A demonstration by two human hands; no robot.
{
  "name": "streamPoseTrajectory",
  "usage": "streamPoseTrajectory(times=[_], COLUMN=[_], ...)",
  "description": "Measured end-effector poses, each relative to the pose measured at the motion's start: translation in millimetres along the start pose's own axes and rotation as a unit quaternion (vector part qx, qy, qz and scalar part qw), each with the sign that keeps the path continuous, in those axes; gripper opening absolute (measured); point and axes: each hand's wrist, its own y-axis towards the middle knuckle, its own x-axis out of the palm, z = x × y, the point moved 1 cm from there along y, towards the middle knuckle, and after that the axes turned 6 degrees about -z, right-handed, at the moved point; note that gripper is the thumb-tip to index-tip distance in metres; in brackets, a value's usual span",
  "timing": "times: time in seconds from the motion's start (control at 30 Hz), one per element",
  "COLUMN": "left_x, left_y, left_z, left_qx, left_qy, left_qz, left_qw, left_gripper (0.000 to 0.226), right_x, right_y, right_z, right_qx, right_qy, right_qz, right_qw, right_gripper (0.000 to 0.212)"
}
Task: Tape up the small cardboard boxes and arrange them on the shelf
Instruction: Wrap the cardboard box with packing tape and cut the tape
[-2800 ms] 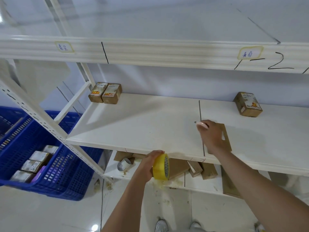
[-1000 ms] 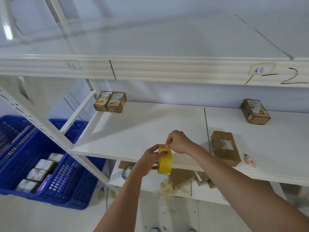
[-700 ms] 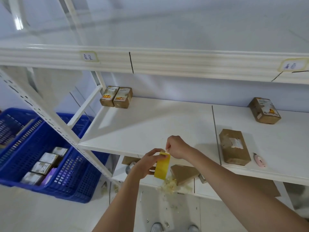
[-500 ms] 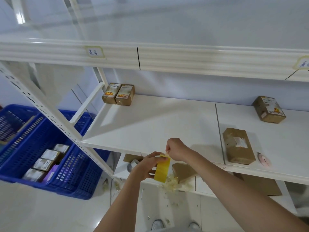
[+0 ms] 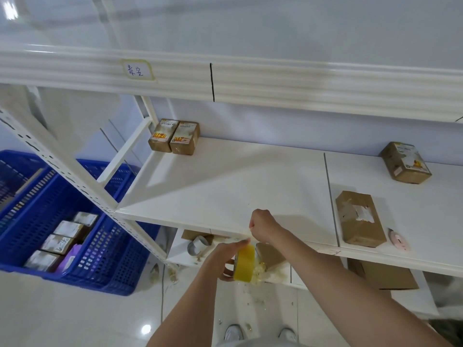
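My left hand (image 5: pixel 221 259) grips a yellow tape roll (image 5: pixel 244 263) just below the front edge of the white shelf (image 5: pixel 238 186). My right hand (image 5: pixel 263 227) is above it with fingers curled, pinching the loose tape end pulled up from the roll. A brown cardboard box (image 5: pixel 359 219) with a torn white label lies flat on the shelf to the right of my hands. Another small box (image 5: pixel 406 162) sits at the back right, and two labelled boxes (image 5: pixel 174 136) stand side by side at the back left.
A pink tape cutter (image 5: pixel 398 240) lies by the flat box at the shelf's front edge. A blue crate (image 5: pixel 100 259) on the floor at left holds several small boxes. The lower shelf (image 5: pixel 180 254) carries cardboard pieces, a grey tape roll (image 5: pixel 196 246) and tape scraps.
My right hand left the flat box, came to the tape roll and pinched its end, which it now pulls up away from the roll. The view shifted right to left.
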Motion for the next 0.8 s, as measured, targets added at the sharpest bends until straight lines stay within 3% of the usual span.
streamPoseTrajectory(times=[0.23,0.47,0.57,0.7,0.8], left_x=[-6.6,-8.3,-9.5,-13.4,-12.7], left_y=[13.8,14.8,15.1,20.6,23.1], left_z=[1.2,2.4,0.6,-1.7,-2.7], left_qx=[-0.008,0.002,0.013,0.035,0.033], left_qy=[-0.003,0.003,0.017,0.028,0.025], left_qz=[0.026,0.027,0.033,0.025,0.019], left_qw=[1.000,1.000,0.999,0.999,0.999], left_gripper=[0.093,0.086,0.084,0.078,0.077], right_x=[10.6,14.2,9.9,6.2,8.2], right_y=[16.9,18.6,20.2,24.1,25.2], right_z=[-0.1,-3.5,3.1,10.4,10.6], right_qx=[-0.019,-0.037,-0.039,-0.028,-0.035], right_qy=[-0.016,-0.072,-0.041,0.026,0.045], right_qz=[0.024,0.073,0.083,0.081,0.063], right_qw=[0.999,0.994,0.995,0.996,0.996], right_gripper=[0.022,0.026,0.026,0.010,0.020])
